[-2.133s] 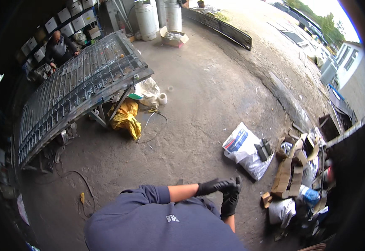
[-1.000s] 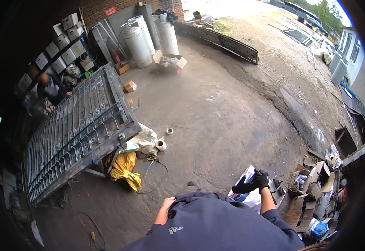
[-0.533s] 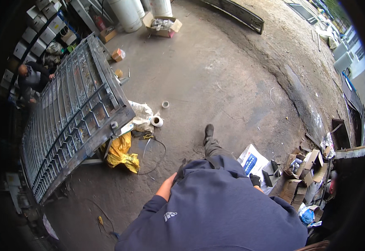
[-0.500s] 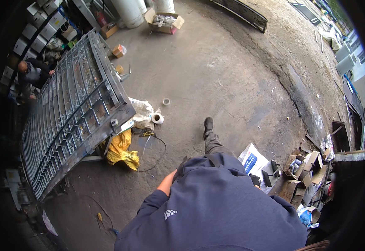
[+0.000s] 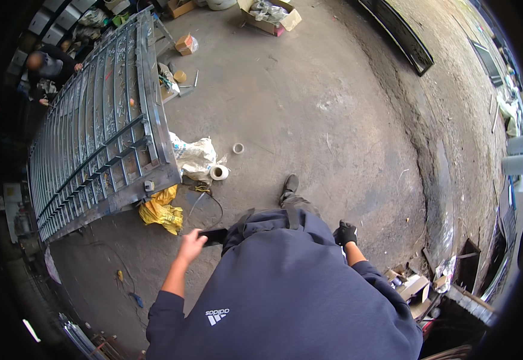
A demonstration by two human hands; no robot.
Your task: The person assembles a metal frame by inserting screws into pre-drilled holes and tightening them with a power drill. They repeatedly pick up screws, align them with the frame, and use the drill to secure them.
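Observation:
My bare left hand is out to the left of my waist, its fingers closed on a flat black object whose exact kind I cannot make out. Beside my right hip hangs my right hand, in a black glove with curled fingers; whether anything is inside them is hidden. Ahead and to the left of my left hand lies a yellow plastic bag on the floor. My dark shoe points forward on the concrete.
A large metal grating frame fills the left side, with another person working at its far edge. A white sack and tape rolls lie beside it. Cardboard scraps are heaped at right; a long steel beam lies ahead.
My left hand has come out from my side with the black object. My right hand has come into clear view. The view has shifted, and the white-and-blue bag at right is out of sight.

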